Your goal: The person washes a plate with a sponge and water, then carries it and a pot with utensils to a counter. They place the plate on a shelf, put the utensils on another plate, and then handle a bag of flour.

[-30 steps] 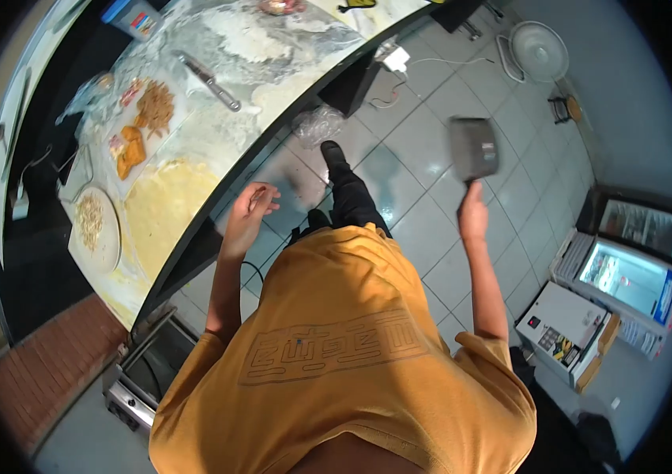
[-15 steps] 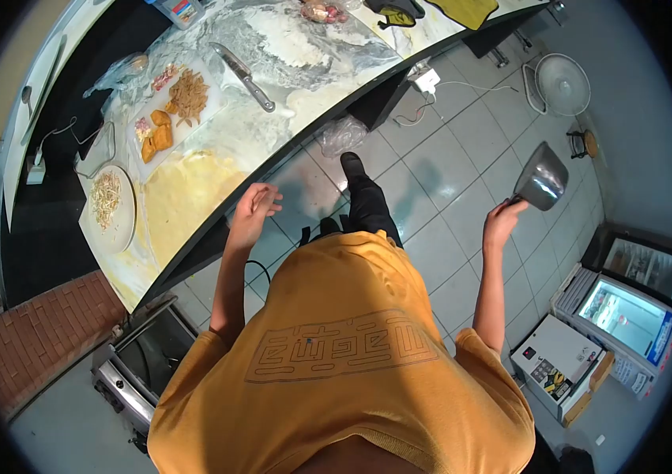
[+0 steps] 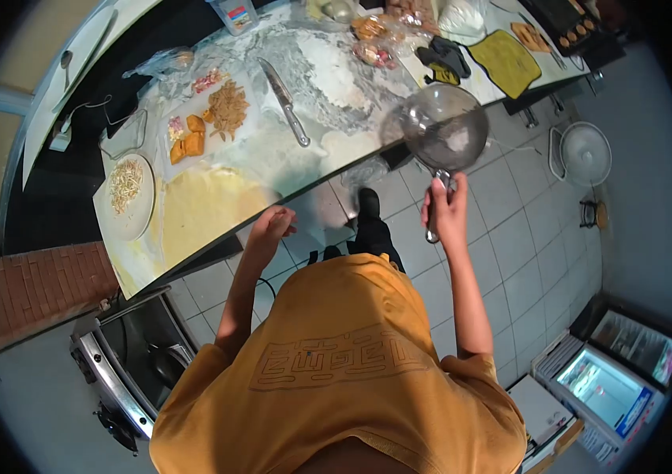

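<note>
My right hand (image 3: pixel 447 212) grips the handle of a shiny metal saucepan (image 3: pixel 444 136), its round bowl held out near the counter's front edge. The saucepan's inside shows bright reflections. My left hand (image 3: pixel 272 224) hangs in front of the counter edge, fingers loosely bent, holding nothing that I can see. A knife (image 3: pixel 284 101) with a metallic handle lies on the counter beyond it. Beside the knife, a cutting board (image 3: pixel 208 150) carries shredded brown food (image 3: pixel 227 110), orange-brown chunks (image 3: pixel 189 145) and small chopped pinkish bits (image 3: pixel 209 80). A white plate (image 3: pixel 144 212) holds pale sprouts (image 3: pixel 126 186).
The marbled counter (image 3: pixel 328 142) runs diagonally ahead. Toward its far side are a plastic tub (image 3: pixel 233 16), bagged foods (image 3: pixel 375 54) and a yellow-green cloth (image 3: pixel 505 63). A metal stove (image 3: pixel 126 371) stands lower left. On the tiled floor is a fan (image 3: pixel 585 154); a glass-fronted fridge (image 3: pixel 606 389) stands lower right.
My right hand has swung the saucepan leftward from over the floor to the counter edge. The view has shifted, revealing more of the counter's far right. My left hand's fingers are more curled.
</note>
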`<move>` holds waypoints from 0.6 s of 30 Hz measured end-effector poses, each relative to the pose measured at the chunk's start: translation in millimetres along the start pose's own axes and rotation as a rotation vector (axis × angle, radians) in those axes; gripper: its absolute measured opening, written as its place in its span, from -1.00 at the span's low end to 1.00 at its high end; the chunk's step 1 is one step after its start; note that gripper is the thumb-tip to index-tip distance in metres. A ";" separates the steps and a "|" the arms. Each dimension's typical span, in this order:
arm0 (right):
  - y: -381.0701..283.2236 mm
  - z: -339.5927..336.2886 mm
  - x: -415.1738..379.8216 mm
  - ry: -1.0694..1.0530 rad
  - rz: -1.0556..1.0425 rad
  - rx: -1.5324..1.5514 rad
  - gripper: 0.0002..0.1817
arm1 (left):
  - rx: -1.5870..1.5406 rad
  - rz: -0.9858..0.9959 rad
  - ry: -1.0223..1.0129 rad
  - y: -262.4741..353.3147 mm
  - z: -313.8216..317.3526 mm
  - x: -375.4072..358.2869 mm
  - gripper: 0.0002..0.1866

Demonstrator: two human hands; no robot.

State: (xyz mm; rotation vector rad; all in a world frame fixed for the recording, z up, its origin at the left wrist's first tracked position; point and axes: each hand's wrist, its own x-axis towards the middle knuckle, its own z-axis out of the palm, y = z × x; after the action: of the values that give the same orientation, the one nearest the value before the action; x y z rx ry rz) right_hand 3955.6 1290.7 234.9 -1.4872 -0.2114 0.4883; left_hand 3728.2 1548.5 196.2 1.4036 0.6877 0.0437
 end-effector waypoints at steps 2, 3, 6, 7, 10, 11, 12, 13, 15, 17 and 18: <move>-4.2 17.7 36.9 -0.132 0.035 0.073 -0.73 | -0.044 0.044 -0.017 -4.8 -0.2 7.5 -0.71; -7.4 26.8 54.1 -0.203 0.047 0.047 -0.73 | -0.040 0.053 0.013 0.9 3.5 9.0 -0.73; -10.3 52.7 96.6 -0.356 0.102 0.019 -0.71 | -0.056 0.082 0.047 17.7 13.3 19.9 -0.74; -7.7 58.6 110.7 -0.406 0.133 0.018 -0.69 | -0.059 0.091 0.069 22.2 16.2 24.8 -0.74; -7.4 74.6 143.2 -0.530 0.159 -0.001 -0.68 | -0.117 0.112 0.110 33.5 24.5 37.4 -0.75; -6.3 78.1 152.9 -0.559 0.158 -0.005 -0.68 | -0.123 0.116 0.136 37.3 27.5 41.3 -0.75; -5.0 80.3 162.6 -0.570 0.169 -0.002 -0.68 | -0.129 0.119 0.163 40.6 30.0 44.6 -0.75; -4.0 82.7 172.3 -0.581 0.180 0.001 -0.68 | -0.136 0.124 0.192 42.0 31.5 47.8 -0.75; -3.0 86.4 190.7 -0.608 0.196 -0.007 -0.68 | -0.084 0.135 0.255 41.7 35.0 53.9 -0.76; -3.0 89.2 207.4 -0.624 0.220 -0.002 -0.68 | -0.122 0.125 0.300 42.1 41.9 58.6 -0.77; -1.9 90.5 215.1 -0.642 0.224 -0.003 -0.68 | -0.151 0.116 0.318 42.3 46.0 61.4 -0.79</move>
State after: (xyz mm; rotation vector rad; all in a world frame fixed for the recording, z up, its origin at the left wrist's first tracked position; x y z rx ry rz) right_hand 4107.7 1465.9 210.4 -1.3232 -0.5502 1.1423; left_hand 3814.5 1541.9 209.6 1.3012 0.8453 0.4100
